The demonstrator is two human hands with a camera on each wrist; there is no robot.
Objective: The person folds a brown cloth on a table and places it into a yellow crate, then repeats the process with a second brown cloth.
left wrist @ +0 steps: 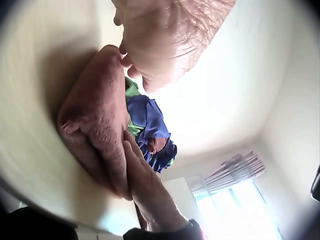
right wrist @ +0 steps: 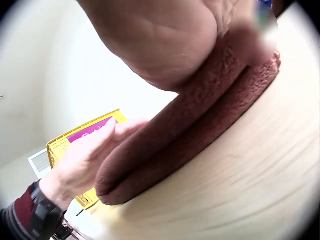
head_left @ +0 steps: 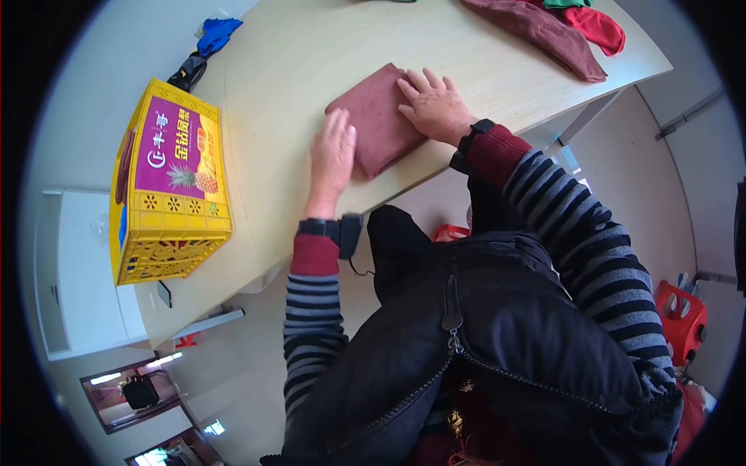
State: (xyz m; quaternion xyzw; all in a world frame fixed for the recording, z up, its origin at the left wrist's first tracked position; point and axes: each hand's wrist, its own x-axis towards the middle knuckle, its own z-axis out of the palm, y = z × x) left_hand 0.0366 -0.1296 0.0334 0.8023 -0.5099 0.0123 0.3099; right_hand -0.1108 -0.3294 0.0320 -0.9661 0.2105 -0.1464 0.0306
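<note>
Head view: I saw folded cloth (head_left: 377, 116) near the worktop (head_left: 268, 163) edge, room toward the yellow crate (head_left: 171, 225), left grip (head_left: 334, 159) and right grip (head_left: 437, 107) uncurled. Left wrist: right grip touched the cloth's side. Right wrist: left grip flanked its end.

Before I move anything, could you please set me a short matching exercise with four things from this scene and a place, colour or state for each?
Column one:
1. folded cloth
2. yellow crate
3. right hand
4. left sleeve

Column two:
A. grey and black stripes
B. at the cloth's right side in the head view
C. reddish brown
D. bears a purple label

Right pairs: 1-C, 2-D, 3-B, 4-A.
</note>
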